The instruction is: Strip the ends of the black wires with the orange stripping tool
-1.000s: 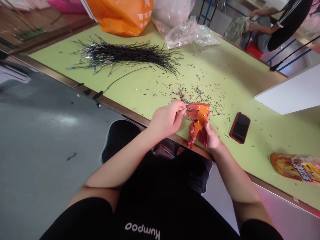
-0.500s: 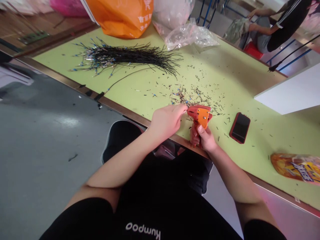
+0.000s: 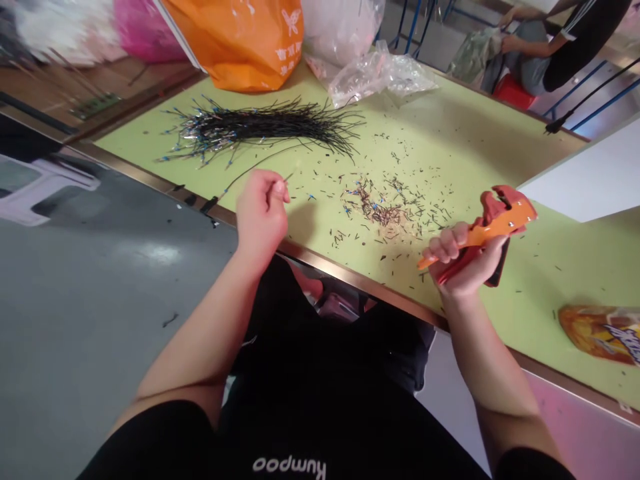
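My left hand (image 3: 261, 213) hangs over the table's near edge, its fingertips pinching a thin black wire (image 3: 286, 179). My right hand (image 3: 465, 257) is wrapped around the handles of orange and red wire-stripping pliers (image 3: 500, 217), well apart from the left. Those pliers cover part of a phone in a red case (image 3: 499, 270). A bundle of black wires with blue terminals (image 3: 260, 130) lies at the far left, beyond my left hand. Between my hands is a scatter of cut wire bits (image 3: 380, 210) on the green tabletop (image 3: 450, 133).
A snack bag (image 3: 600, 333) lies at the table's right edge, and a white board (image 3: 585, 173) overlaps the far right corner. Orange (image 3: 235, 40) and clear plastic (image 3: 380, 73) bags sit at the far edge. A seated co-worker (image 3: 545, 40) is beyond the table.
My left hand has moved left, away from the pliers, with the wire. My right hand has carried the pliers right and turned them over the phone.
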Tool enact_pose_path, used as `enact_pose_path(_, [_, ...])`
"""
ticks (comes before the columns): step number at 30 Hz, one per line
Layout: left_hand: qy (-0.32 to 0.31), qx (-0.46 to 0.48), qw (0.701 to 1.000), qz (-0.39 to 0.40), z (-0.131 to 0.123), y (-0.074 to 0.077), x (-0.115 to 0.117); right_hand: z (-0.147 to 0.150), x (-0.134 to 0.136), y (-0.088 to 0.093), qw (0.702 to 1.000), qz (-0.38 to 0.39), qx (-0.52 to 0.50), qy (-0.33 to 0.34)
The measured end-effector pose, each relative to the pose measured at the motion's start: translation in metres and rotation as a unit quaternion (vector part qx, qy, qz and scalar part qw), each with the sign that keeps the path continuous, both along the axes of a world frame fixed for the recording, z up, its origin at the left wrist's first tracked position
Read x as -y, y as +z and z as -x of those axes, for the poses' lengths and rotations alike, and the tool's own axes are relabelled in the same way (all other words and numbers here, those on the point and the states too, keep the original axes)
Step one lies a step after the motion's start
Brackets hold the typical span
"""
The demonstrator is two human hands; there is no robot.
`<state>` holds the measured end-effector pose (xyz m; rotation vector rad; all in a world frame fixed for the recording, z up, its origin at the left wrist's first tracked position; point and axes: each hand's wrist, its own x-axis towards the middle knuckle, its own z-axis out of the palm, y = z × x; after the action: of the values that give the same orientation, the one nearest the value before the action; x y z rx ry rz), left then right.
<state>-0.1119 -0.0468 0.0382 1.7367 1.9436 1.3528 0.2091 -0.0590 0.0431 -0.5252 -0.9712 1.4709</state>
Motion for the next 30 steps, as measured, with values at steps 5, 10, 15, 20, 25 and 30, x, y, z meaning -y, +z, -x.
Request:
enact_pose_path(5, [-0.102,0.006,0.99,0.101,-0.032,0.006,0.017,0.022,-0.002,-0.013,0.992,0.024,0.097,0.081])
enact_pose_path(10, [-0.128,-0.065,0.986,0.083,-0.087,0.018,0.032,0.03,0.004,-0.028,0.972,0.033,0.158,0.17])
enact_pose_path(15, [-0.136,-0.134,0.982,0.005,-0.11,0.017,0.035,0.024,0.001,-0.037,0.969,0.056,0.182,0.155])
enact_pose_path(20, [-0.15,-0.14,0.978,-0.04,-0.117,0.016,0.037,0.026,0.001,-0.042,0.97,0.081,0.206,0.104])
enact_pose_path(25, [-0.166,-0.157,0.973,-0.036,-0.117,0.016,0.04,0.027,0.003,-0.039,0.973,0.078,0.189,0.104])
enact_pose_path(30, [-0.167,-0.152,0.973,-0.049,-0.115,0.015,0.045,0.026,0.002,-0.038,0.977,0.079,0.172,0.101])
